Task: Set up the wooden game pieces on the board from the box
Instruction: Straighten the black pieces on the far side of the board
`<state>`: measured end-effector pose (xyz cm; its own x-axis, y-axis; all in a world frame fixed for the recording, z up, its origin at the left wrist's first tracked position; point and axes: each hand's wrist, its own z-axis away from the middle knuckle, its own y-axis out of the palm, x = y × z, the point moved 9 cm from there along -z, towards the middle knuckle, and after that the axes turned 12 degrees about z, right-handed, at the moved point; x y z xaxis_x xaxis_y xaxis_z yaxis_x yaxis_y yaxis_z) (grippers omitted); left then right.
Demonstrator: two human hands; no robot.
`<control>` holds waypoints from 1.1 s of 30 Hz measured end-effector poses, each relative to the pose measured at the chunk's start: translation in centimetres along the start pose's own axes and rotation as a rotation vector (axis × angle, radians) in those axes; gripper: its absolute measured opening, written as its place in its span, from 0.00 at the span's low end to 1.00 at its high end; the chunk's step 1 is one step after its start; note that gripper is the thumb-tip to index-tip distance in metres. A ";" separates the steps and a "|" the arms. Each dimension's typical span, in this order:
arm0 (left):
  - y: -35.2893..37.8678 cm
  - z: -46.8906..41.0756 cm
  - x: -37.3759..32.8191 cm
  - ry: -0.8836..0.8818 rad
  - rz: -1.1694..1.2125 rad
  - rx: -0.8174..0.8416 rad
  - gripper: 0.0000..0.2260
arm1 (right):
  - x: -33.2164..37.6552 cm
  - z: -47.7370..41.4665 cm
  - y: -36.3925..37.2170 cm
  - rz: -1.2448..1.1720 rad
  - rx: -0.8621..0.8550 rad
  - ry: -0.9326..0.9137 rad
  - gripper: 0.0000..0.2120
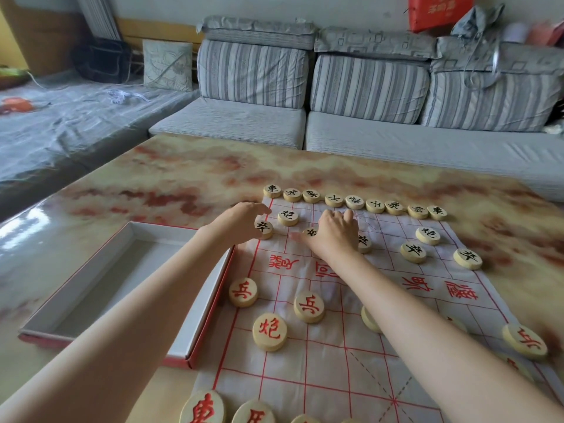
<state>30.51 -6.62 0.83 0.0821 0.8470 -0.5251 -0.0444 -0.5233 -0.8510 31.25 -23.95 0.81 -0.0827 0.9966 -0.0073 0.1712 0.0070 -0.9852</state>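
Observation:
A white cloth board (323, 377) with red lines lies on the marble-patterned table. Black-lettered wooden discs form a far row (334, 200); two cannons (287, 217) (427, 235) and soldiers (413, 252) stand in front of it. My left hand (241, 222) pinches the leftmost black soldier (264, 229) at the board's far left edge. My right hand (335, 235) lies flat on the cloth, its thumb beside another black soldier (310, 232), partly hiding one more (363, 243). Red-lettered discs (309, 307) (269, 332) stand on the near half. The box (76, 274), white inside with red edges, has nothing in it.
The box lies left of the board, with my left forearm crossing over it. A grey striped sofa (253, 74) runs behind the table's far edge. More red discs (203, 407) sit at the board's near edge, and one (525, 341) at the right.

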 end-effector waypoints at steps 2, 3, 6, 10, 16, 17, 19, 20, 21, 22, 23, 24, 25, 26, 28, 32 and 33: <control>0.3 -0.7 0.2 0.010 -0.024 0.002 0.24 | -0.1 -0.3 0.3 0.006 0.003 0.005 0.42; 0.4 -0.9 0.2 0.014 -0.034 -0.001 0.23 | -0.2 -0.4 0.5 0.010 0.016 0.007 0.40; 1.0 -1.2 0.3 0.039 -0.041 0.021 0.22 | -0.4 -0.4 1.0 0.006 0.043 0.014 0.33; 1.2 -1.0 0.6 0.041 -0.036 0.012 0.20 | 0.0 -0.5 1.2 0.001 0.081 -0.033 0.23; 0.3 -0.8 0.6 0.031 -0.163 -0.157 0.22 | 0.0 -0.5 1.7 -0.171 0.269 -0.081 0.27; 0.3 -0.8 0.6 0.025 -0.181 -0.182 0.23 | -0.2 -0.4 1.6 -0.208 0.278 -0.076 0.29; 0.4 -0.8 0.5 0.018 -0.205 -0.199 0.28 | -0.5 -0.2 1.3 -0.251 0.253 -0.076 0.27; 0.5 -0.8 0.4 0.018 -0.196 -0.189 0.30 | -0.8 -0.2 1.3 -0.251 0.234 -0.065 0.27; 0.6 -0.8 0.2 0.027 -0.181 -0.173 0.32 | -1.1 -0.1 1.2 -0.234 0.209 -0.053 0.29; 0.7 -0.9 0.0 0.037 -0.166 -0.141 0.32 | -1.3 -0.1 1.3 -0.211 0.186 -0.043 0.31; 0.8 -0.9 -0.1 0.049 -0.151 -0.099 0.32 | -1.4 -0.1 1.3 -0.188 0.167 -0.038 0.33; 0.9 -0.9 -0.1 0.062 -0.125 -0.052 0.31 | -1.5 0.0 1.3 -0.175 0.154 -0.031 0.33; 1.1 -0.8 0.1 0.071 -0.082 -0.009 0.30 | -1.6 0.0 1.3 -0.179 0.145 -0.021 0.32; 1.1 -0.7 0.2 0.075 -0.035 0.023 0.28 | -1.7 0.0 1.4 -0.190 0.137 -0.014 0.31; 0.9 -0.4 0.5 0.081 0.012 0.040 0.26 | -1.6 -0.1 1.4 -0.199 0.112 -0.029 0.26; 0.4 -0.3 0.7 0.110 -0.001 -0.006 0.20 | -1.2 -0.3 1.6 -0.213 0.114 -0.060 0.21; 0.4 -0.4 0.9 0.107 -0.011 -0.025 0.20 | -1.3 -0.3 1.6 -0.225 0.118 -0.057 0.21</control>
<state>30.98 -6.11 0.05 0.1887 0.8388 -0.5108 -0.0178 -0.5171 -0.8557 31.93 -25.17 -0.75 -0.1611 0.9649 0.2076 0.0272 0.2146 -0.9763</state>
